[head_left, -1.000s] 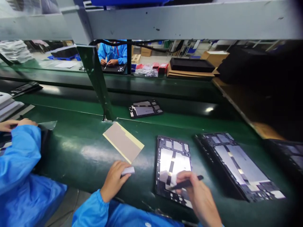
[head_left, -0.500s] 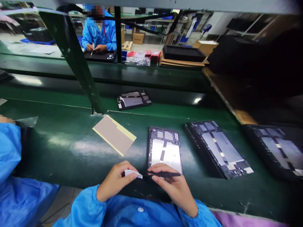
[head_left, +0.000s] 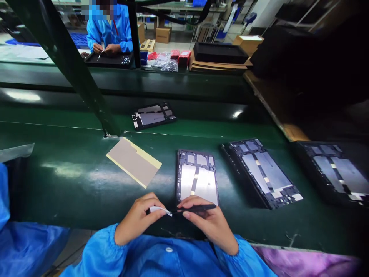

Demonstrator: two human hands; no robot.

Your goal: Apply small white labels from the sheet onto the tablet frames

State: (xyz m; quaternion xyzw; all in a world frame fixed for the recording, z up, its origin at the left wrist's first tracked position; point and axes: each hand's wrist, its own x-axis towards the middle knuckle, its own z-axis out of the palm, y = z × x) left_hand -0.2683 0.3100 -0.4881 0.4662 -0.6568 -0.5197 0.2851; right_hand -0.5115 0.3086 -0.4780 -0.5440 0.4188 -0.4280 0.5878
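Observation:
My left hand is closed on a small white strip near the bench's front edge. My right hand pinches black tweezers, whose tip touches the strip's right end. Just beyond both hands lies an open tablet back frame with silver plates showing. A tan sheet with a yellow edge lies to the left of the frame.
Two more open tablet frames lie to the right, and another tablet frame sits further back on the green belt. A dark slanted post rises at left. A person in blue works across the line; a blue sleeve is at left.
My right hand brought the tweezers from over the tablet frame leftwards to the strip in my left hand. The view tilted down and shifted; the neighbour's hand left view.

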